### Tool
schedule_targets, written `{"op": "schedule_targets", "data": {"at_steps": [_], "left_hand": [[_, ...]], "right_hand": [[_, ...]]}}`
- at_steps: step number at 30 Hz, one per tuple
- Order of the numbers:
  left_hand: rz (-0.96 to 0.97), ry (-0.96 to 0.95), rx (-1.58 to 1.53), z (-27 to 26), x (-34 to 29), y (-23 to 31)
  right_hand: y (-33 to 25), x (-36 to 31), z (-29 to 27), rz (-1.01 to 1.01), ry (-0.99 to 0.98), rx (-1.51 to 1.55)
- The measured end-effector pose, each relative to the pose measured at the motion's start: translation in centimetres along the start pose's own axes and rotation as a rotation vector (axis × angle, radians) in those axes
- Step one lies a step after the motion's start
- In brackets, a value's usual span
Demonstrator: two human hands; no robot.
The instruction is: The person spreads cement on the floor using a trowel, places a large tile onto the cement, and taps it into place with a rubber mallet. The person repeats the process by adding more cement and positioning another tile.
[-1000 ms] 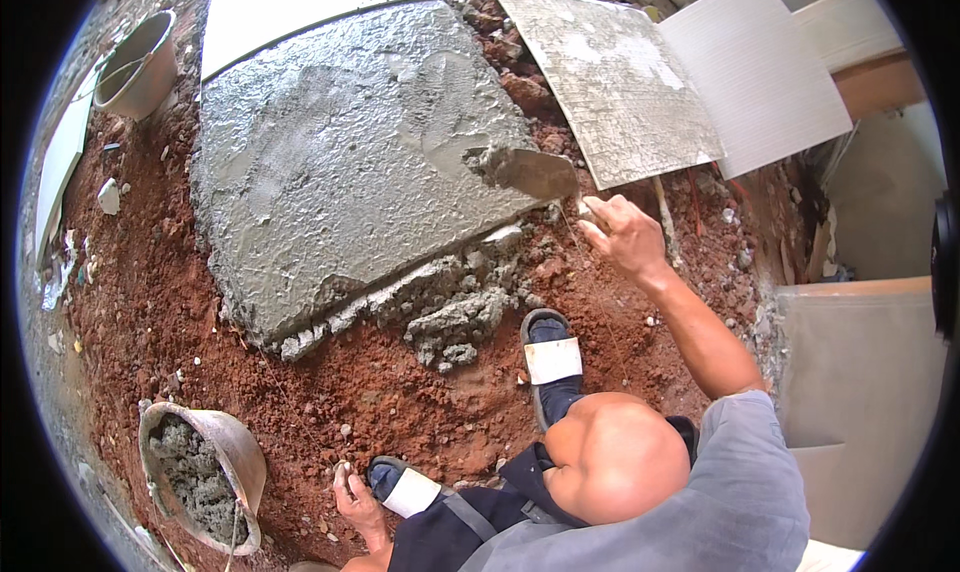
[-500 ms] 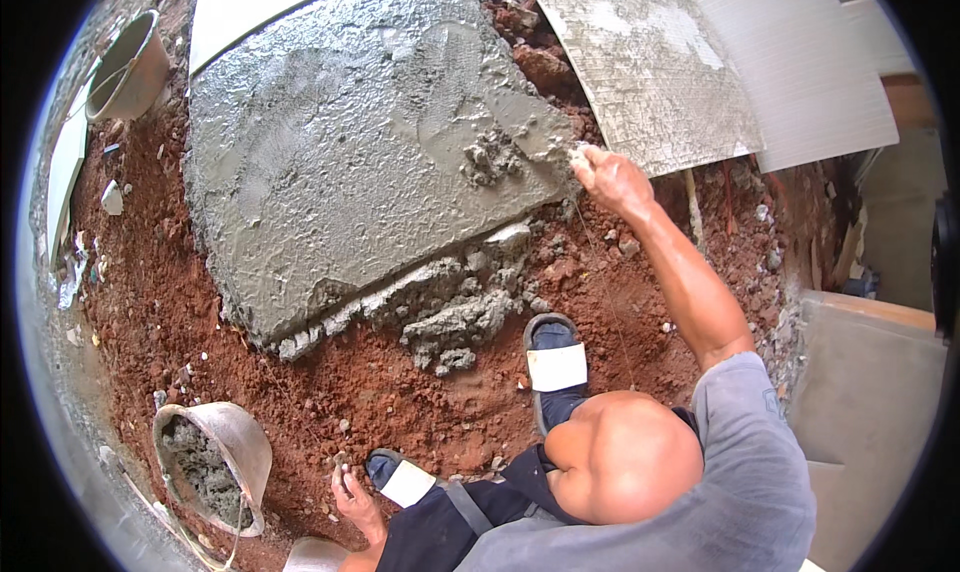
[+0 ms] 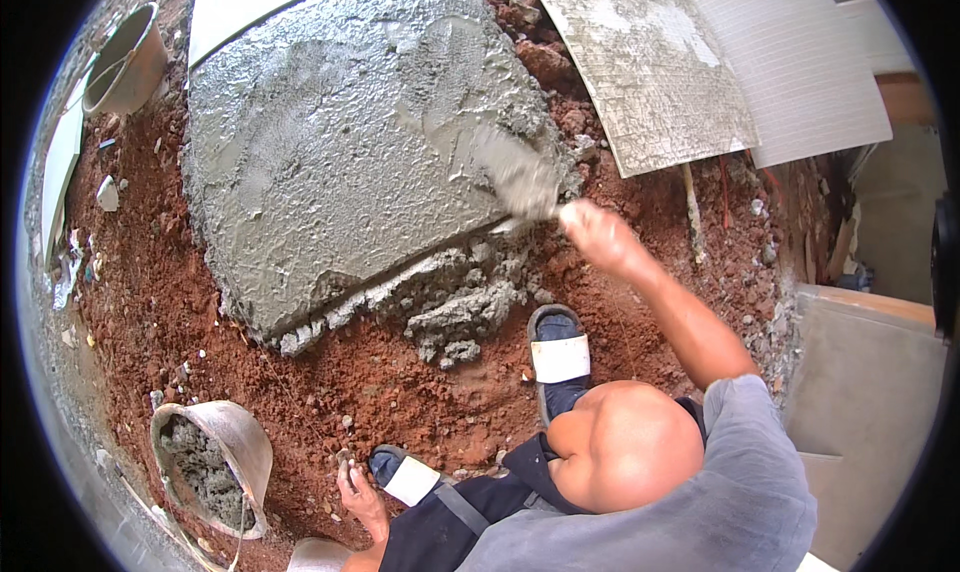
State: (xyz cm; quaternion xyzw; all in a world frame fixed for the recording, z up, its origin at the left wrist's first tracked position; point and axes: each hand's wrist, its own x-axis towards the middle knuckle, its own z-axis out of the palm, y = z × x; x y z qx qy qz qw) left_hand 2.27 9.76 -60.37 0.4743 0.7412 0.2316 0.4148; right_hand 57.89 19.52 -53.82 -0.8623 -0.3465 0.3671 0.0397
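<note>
My right hand [image 3: 597, 234] is closed round the handle of a trowel [image 3: 520, 177]. The trowel's blade is smeared by motion and lies over the right edge of a slab of wet grey mortar [image 3: 330, 162]. Low in the view, my left hand [image 3: 362, 500] is held beside my left foot, fingers drawn together. A small greyish bit shows at its fingertips, too small to name. Lumps of spilled mortar [image 3: 460, 317] lie along the slab's near edge, in front of my right foot.
A bucket [image 3: 245, 452] holding grey mortar leans at the lower left; another bucket [image 3: 140, 77] stands at the far left. Large tiles [image 3: 650, 72] lie at the upper right, and a white tile [image 3: 240, 12] borders the slab's far edge. Reddish soil [image 3: 300, 412] surrounds my feet.
My right hand has moved down and slightly left, and the trowel blade now shows over the slab's edge. The mortar clump there is no longer visible. My left hand has barely moved.
</note>
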Motion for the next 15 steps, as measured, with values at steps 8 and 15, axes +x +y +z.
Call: {"op": "schedule_targets", "data": {"at_steps": [8,15], "left_hand": [[0.003,-0.013,-0.005,-0.4,-0.4,-0.9],[-0.005,-0.015,0.019,-0.5,-0.6,-0.7]], "right_hand": [[-1.7,0.9,1.8,-0.205,-0.083,-0.023],[-3.5,0.0,2.0,-0.143,-0.129,-0.384]]}}
